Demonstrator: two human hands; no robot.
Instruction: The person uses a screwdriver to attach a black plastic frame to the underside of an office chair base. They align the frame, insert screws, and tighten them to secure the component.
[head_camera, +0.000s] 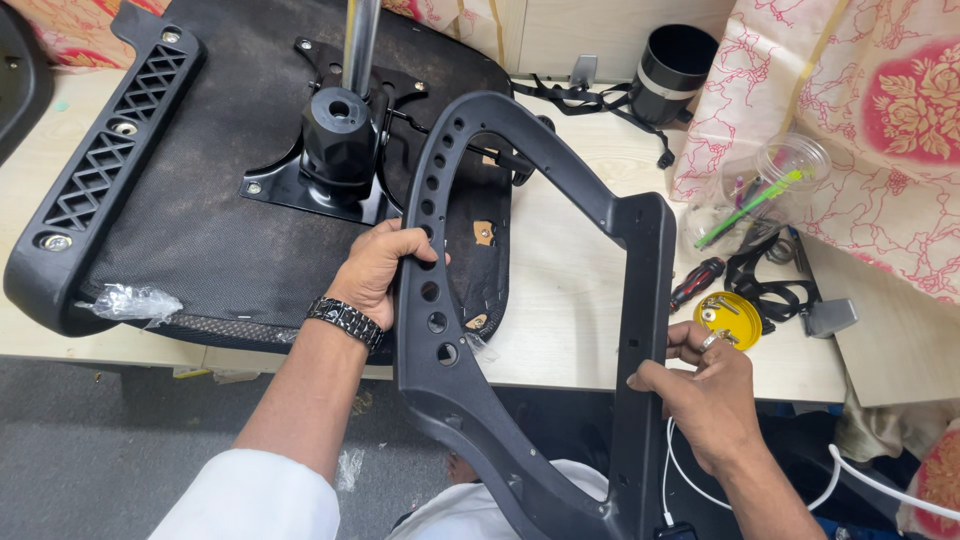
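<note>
A black plastic chair armrest frame (560, 170), curved and pierced with a row of round holes, is held up over the table edge. My left hand (378, 270), with a dark metal watch on the wrist, grips its holed left leg. My right hand (705, 385), wearing a ring, grips the straight right leg low down. Behind it an upturned black chair seat (200, 220) lies on the light wooden table (570, 290), with a metal tilt mechanism (335, 150) and gas-lift column bolted on. A second armrest (100, 170) is fixed along the seat's left side.
A yellow lid (728, 320) holding screws, a red-handled screwdriver (697, 283) and black straps lie at the right. A clear plastic cup (770, 185) with a green straw, a black cylinder (672, 72) and floral fabric (880, 130) stand behind. White cable hangs below.
</note>
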